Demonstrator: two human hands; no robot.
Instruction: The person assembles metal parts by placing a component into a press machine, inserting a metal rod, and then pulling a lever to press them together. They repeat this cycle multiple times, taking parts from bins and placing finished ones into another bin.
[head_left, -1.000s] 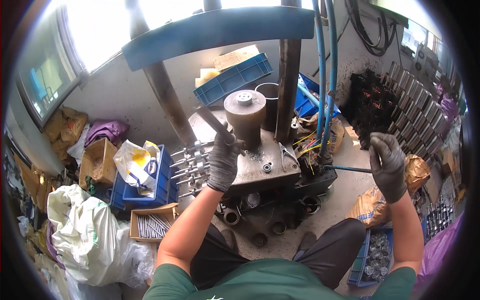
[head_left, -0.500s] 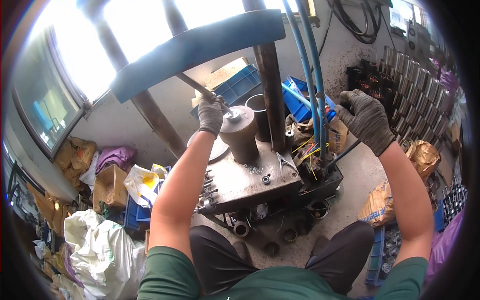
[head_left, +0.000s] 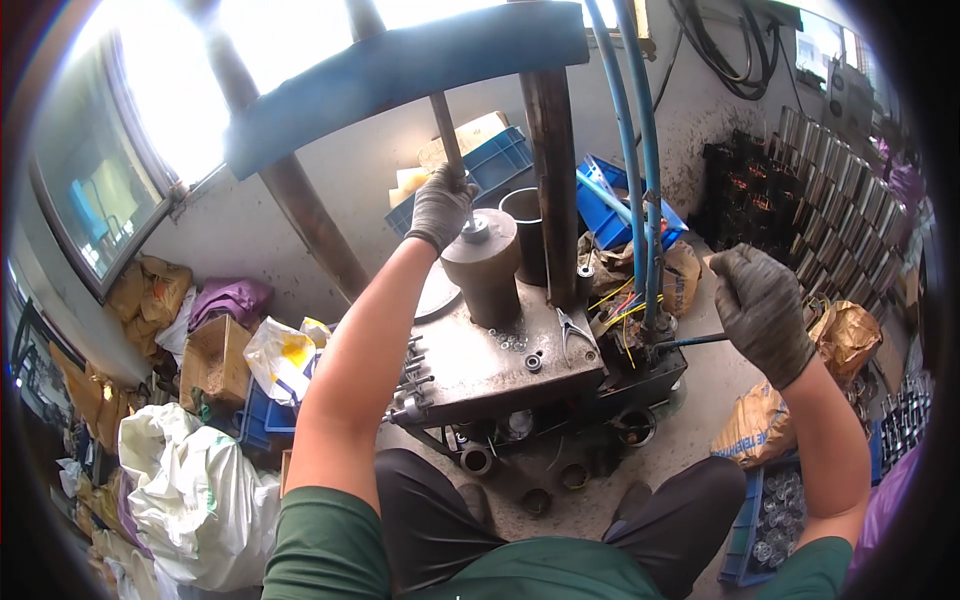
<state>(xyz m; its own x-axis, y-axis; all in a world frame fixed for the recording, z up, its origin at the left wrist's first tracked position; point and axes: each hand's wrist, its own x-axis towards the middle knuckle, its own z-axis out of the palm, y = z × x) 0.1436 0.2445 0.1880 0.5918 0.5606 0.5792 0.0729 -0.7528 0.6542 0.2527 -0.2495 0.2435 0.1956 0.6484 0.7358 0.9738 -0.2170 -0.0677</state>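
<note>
My gloved left hand (head_left: 443, 207) is closed round a metal rod (head_left: 449, 130) that stands upright below a blue crossbeam (head_left: 410, 75). The rod's lower end is at a small metal collar (head_left: 475, 231) on top of a thick grey cylinder (head_left: 481, 268). That cylinder stands on a steel press table (head_left: 470, 362). On the right, my gloved right hand (head_left: 765, 315) has its fingers curled in. A thin dark lever (head_left: 695, 341) reaches from the press base to the underside of this hand. What lies inside the curled fingers is hidden.
Pliers (head_left: 572, 335), several small rings (head_left: 513, 342) and a bearing-like ring (head_left: 534, 361) lie on the table. Blue hoses (head_left: 650, 160) rise beside a steel column (head_left: 548, 170). Stacked metal tubes (head_left: 835, 195) line the right. A blue crate (head_left: 740, 540) and white sack (head_left: 190, 500) flank my legs.
The rod has swung from a slant to nearly upright, with my left hand moving right. My right hand has come lower and toward me, and the lever has tipped down.
</note>
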